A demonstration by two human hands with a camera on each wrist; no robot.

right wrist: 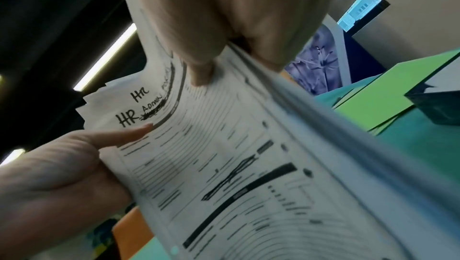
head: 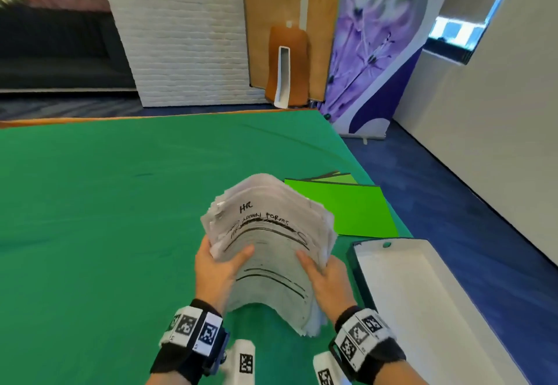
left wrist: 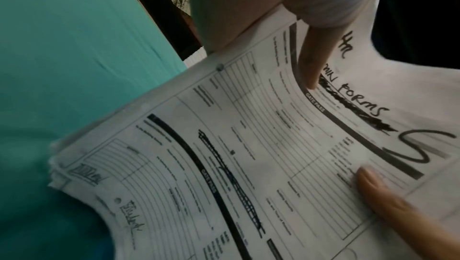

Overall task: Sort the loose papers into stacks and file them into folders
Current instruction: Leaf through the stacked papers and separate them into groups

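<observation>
Paper stack (head: 268, 251) is gripped mid-air at both side edges by left hand (head: 216, 270) and right hand (head: 327, 279), long axis pointing away, green folders (head: 356, 206) lying nearer the right hand.

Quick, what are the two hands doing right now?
Left hand: grips the left side of the paper stack, thumb on top.
Right hand: grips the stack's right side, thumb on top.

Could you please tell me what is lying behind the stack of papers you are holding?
Behind the paper stack, bright green folders lie overlapped on the green table; the stack hides their near left corner.
</observation>
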